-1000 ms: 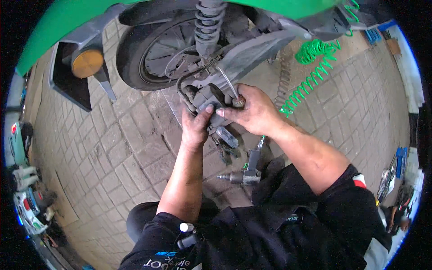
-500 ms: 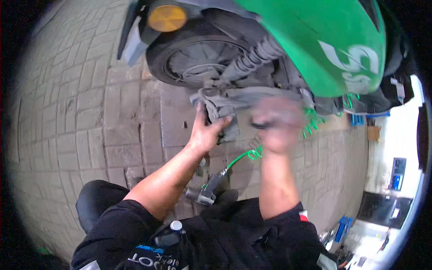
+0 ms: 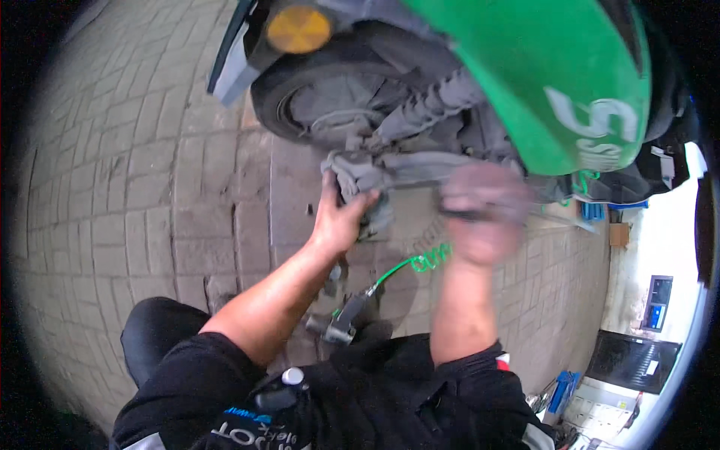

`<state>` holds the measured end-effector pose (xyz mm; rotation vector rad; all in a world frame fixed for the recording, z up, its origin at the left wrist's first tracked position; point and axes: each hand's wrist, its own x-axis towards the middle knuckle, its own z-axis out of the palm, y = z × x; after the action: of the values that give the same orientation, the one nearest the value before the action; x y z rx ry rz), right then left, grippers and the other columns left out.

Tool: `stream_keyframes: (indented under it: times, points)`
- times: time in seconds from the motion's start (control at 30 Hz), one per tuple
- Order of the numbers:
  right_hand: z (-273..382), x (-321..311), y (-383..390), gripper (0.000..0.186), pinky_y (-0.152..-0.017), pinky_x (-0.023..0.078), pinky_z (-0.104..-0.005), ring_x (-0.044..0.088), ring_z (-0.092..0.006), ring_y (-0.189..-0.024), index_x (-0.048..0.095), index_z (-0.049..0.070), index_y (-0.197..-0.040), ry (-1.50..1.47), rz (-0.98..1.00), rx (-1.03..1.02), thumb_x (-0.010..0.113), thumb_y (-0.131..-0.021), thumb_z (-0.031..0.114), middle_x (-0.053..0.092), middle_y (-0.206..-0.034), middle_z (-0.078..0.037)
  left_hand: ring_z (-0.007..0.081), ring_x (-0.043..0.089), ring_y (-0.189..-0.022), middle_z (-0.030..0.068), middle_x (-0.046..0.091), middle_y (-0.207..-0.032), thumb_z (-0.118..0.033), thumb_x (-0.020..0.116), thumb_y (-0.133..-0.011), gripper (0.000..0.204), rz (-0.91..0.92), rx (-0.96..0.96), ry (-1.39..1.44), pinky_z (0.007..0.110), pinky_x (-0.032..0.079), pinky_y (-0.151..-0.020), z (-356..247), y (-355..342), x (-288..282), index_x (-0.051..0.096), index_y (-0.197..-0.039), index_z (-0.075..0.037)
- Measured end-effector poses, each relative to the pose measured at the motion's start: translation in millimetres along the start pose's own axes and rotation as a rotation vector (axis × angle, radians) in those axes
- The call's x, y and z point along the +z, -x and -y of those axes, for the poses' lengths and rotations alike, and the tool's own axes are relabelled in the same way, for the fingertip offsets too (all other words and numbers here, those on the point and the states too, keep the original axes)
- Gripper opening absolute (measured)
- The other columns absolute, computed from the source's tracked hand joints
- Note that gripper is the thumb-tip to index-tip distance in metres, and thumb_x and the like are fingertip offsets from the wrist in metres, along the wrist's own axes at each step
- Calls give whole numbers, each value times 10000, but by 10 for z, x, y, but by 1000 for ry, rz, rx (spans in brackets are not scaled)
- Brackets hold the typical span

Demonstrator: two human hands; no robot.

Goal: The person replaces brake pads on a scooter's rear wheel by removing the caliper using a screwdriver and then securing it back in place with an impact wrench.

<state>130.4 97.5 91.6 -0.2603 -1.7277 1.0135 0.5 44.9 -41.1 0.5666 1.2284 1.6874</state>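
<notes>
My left hand [image 3: 341,217] grips a grey, dirty, crumpled-looking piece [image 3: 356,174], with thumb and fingers on either side of it. This piece sits at the rear end of a grey swingarm [image 3: 424,168], beside the wheel [image 3: 330,101] of a green scooter [image 3: 540,82]. My right hand [image 3: 487,214] is smeared by motion, closed around a dark-handled tool [image 3: 459,214]. A pale blurred streak extends to its right, and I cannot make out the tool's kind. That hand is just below the swingarm, apart from my left hand.
A pneumatic impact gun [image 3: 341,321] lies on the paving near my knees, joined to a coiled green air hose [image 3: 429,259]. A grey shock absorber [image 3: 435,105] rises above the swingarm. A flat plate [image 3: 289,191] lies under the wheel, with a small dark part [image 3: 309,209] on it.
My right hand has moved a little to the right and down with the dark-handled tool. My left hand stays on the grey piece. The view has shifted slightly.
</notes>
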Motion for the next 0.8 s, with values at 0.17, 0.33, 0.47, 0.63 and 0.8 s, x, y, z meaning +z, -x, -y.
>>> stream_keyframes:
  times: [0.17,0.33,0.47,0.63,0.8]
  points:
    - [91,-89,11,71,-555,490,-346,562,-235,-611,559,60,-773,-63,-164,198,567,-784,130,586,-689,-83,256,434,-1235,190,459,-1319,-192,680,-801,829,153,-208,154,348,344,-1037,-142,154,8,181,-1409,71]
    - [-278,-55,204,159,-567,502,-299,565,-206,-611,589,3,-865,31,-97,-4,502,-848,135,570,-714,-85,244,420,-1235,186,440,-1324,-190,696,-778,787,139,-67,-42,330,336,-1035,-74,138,-20,247,-1378,49]
    - [-337,-52,107,221,-606,507,-261,580,-154,-659,592,-38,-901,-258,1,-22,451,-912,132,601,-803,-76,224,483,-1126,174,505,-1246,-236,673,-801,749,-17,66,8,330,386,-967,77,152,-95,267,-1359,54]
    - [-367,10,22,266,-541,485,-301,570,-181,-628,599,38,-804,522,69,-465,496,-939,243,562,-685,-96,229,473,-1155,156,485,-1269,-154,652,-803,715,264,150,-81,336,362,-1001,30,218,-77,264,-1372,34]
    - [-157,-69,-307,375,-498,412,-321,460,-162,-507,559,39,-810,-395,-120,-40,489,-932,387,439,-622,-32,224,540,-1080,125,545,-1179,-122,619,-809,653,162,-286,275,351,439,-940,-118,149,-94,294,-1369,-39]
